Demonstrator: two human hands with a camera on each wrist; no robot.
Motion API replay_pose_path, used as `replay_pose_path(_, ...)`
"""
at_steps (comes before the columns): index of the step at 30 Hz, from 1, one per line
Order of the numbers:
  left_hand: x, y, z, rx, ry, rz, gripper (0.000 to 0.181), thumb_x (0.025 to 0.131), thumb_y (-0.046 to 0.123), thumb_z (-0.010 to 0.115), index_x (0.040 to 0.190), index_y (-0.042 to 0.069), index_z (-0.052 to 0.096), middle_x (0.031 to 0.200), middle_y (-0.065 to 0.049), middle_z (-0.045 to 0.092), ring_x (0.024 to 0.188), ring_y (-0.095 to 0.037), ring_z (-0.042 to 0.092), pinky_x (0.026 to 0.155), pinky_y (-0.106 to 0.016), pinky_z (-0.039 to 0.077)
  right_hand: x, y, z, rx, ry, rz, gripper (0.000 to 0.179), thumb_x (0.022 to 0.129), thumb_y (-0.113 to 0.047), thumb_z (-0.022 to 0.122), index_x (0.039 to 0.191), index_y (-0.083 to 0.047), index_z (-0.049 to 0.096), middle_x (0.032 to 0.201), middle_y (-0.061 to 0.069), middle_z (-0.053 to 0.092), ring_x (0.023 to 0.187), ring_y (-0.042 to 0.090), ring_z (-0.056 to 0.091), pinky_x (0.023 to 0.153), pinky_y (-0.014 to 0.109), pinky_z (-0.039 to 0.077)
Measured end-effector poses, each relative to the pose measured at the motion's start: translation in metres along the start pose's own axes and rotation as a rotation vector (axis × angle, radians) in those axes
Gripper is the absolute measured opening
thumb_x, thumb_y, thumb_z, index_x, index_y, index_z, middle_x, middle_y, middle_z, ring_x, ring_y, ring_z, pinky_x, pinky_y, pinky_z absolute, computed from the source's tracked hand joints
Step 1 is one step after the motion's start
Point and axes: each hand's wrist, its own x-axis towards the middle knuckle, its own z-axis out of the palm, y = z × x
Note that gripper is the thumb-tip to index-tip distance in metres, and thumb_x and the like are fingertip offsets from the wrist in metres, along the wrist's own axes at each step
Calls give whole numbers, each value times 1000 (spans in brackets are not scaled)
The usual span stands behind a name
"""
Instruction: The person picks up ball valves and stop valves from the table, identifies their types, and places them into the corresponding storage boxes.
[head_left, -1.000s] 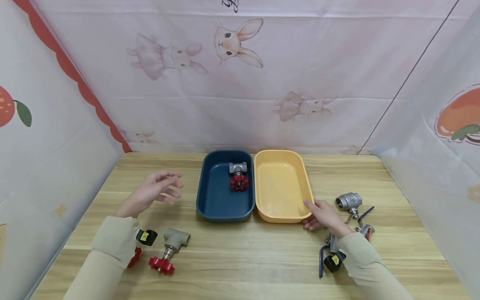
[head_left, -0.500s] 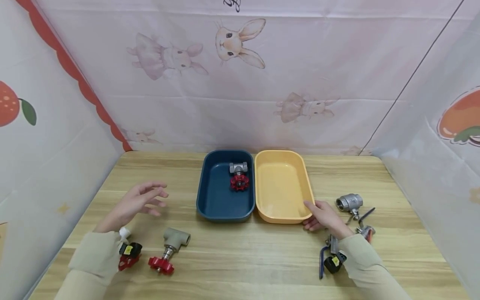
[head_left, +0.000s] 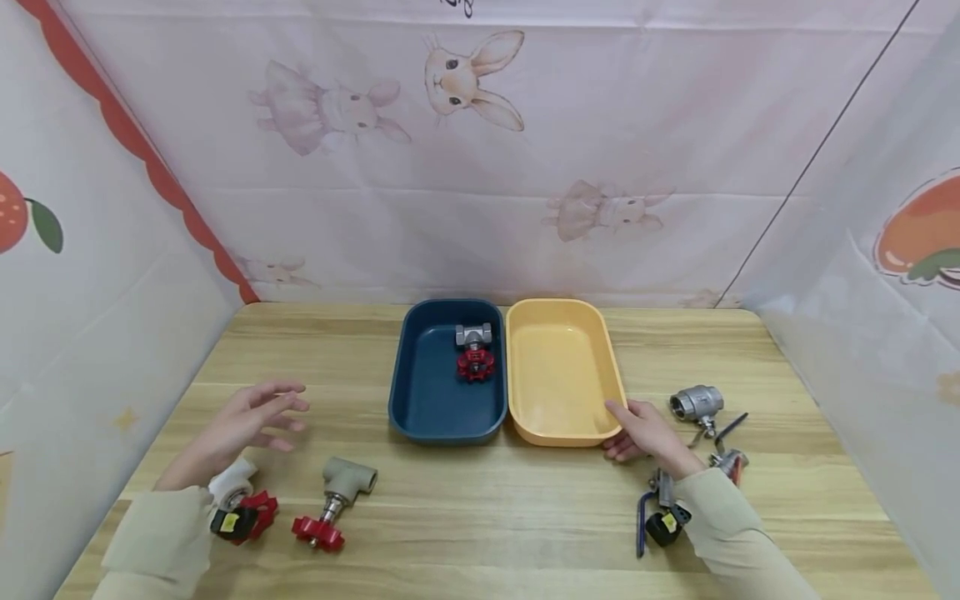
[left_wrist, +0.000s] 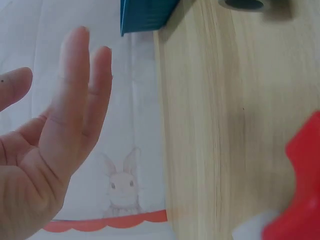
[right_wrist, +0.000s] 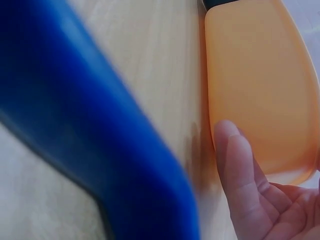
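My left hand [head_left: 243, 425] hovers over the left of the table, fingers spread and holding nothing. Under its wrist lies a white valve [head_left: 234, 483] with a red handwheel, partly hidden by the wrist camera. Beside it is a grey-green tee-shaped valve [head_left: 345, 487] with a red handwheel. At the near right corner of the yellow tray [head_left: 566, 375], my right hand [head_left: 648, 435] pinches the rim, thumb inside and fingers outside. The blue tray [head_left: 431, 400] stands alongside, with a metal valve [head_left: 475, 350] with a red handwheel in it.
Right of my right hand lies a metal ball valve [head_left: 697, 404]. More lever valves lie near and partly under that wrist, one with a blue handle [head_left: 642, 525]. A printed fabric wall [head_left: 375, 217] rises behind the wooden table [head_left: 480, 517].
My left hand has moved left and toward me, away from the blue tray, and the white valve now shows more. My right hand has stayed at the yellow tray's corner.
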Motion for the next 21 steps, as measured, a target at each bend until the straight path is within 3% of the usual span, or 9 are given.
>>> replay_pose_path(12, -17, -21, -20, 32, 37, -18, 50, 98, 25, 42, 129, -12, 30, 100, -1, 59, 85, -21, 64, 64, -41, 54, -1, 0, 0, -5, 2, 3, 54, 97, -37, 39, 116, 14, 43, 73, 18, 64, 60, 26, 64, 57, 36, 55)
replay_pose_path(19, -27, -29, -32, 53, 49, -59, 55, 99, 27, 40, 134, -11, 25, 111, -16, 56, 87, -23, 63, 66, -40, 54, -1, 1, 1, -2, 7, 1, 56, 97, -39, 40, 114, 13, 44, 72, 17, 64, 60, 26, 64, 56, 35, 54)
replay_pose_path(21, -29, -33, -36, 49, 53, -70, 55, 99, 28, 40, 134, -12, 24, 110, -15, 57, 88, -22, 63, 67, -40, 54, -1, 1, 1, 0, 0, -5, 55, 97, -39, 40, 114, 13, 44, 72, 17, 64, 60, 26, 64, 56, 35, 54)
